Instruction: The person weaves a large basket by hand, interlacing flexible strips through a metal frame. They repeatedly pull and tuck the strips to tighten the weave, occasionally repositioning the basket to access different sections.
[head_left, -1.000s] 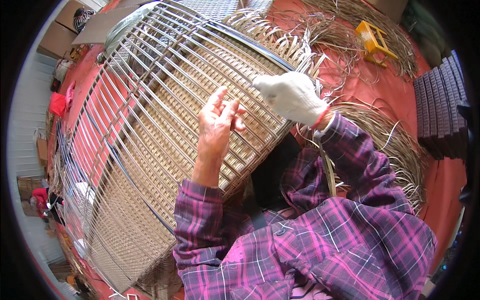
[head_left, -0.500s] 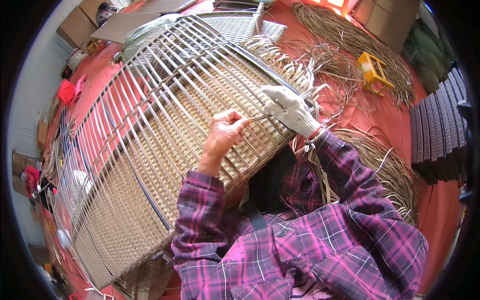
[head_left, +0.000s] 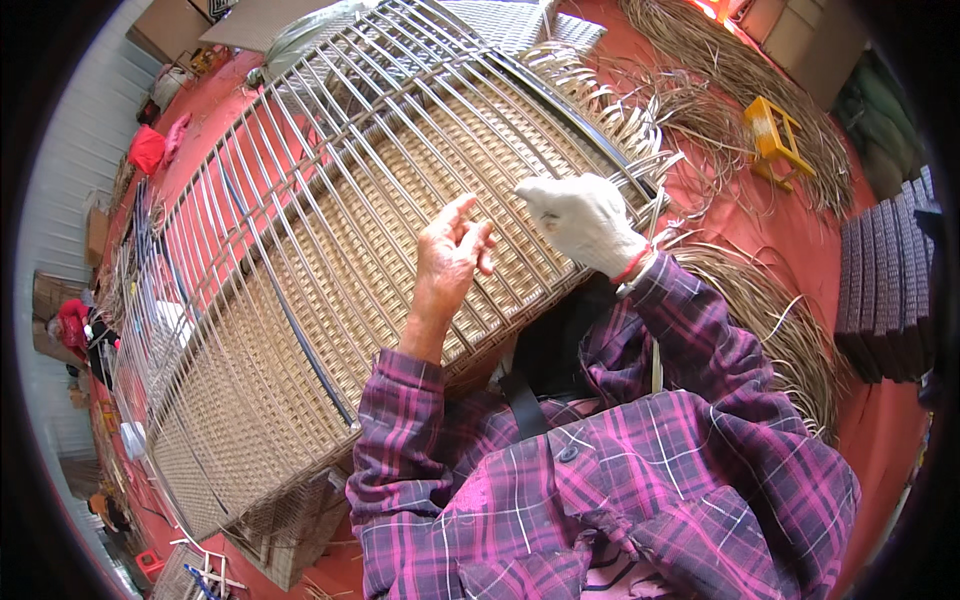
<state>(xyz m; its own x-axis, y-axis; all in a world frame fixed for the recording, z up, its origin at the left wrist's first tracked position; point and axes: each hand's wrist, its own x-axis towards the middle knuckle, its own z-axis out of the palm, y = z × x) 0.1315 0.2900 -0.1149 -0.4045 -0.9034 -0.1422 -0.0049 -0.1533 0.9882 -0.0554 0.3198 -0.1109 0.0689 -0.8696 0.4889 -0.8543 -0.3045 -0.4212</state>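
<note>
Nearest the camera, a purple plaid shirt [head_left: 620, 480] is being worn. Just beyond it, the bare left hand [head_left: 452, 258] is being held over the woven frame [head_left: 380, 250], its fingers being held apart and half curled, with the index finger being pointed up and away. To its right, the right hand [head_left: 585, 222] is being covered by a white glove; its fingers are being drawn together, but whether a strand is being gripped cannot be told. Whether the woven frame is being touched by either hand cannot be told. The large frame is being stretched aslant beneath both hands, across the middle and left, its tan weave being crossed by thin metal rods [head_left: 270, 160] and one dark bar [head_left: 317, 365]. At its upper right edge, loose strands [head_left: 610, 105] are being bunched.

Farther right, a pile of strands [head_left: 790, 330] is being spread over the red floor [head_left: 885, 440], near stacked dark panels [head_left: 885, 280]. Beyond, a yellow stool [head_left: 775, 145] is being flanked by more strands. Farthest left, a red bag [head_left: 147, 150] is being seen near a pale wall [head_left: 90, 170].
</note>
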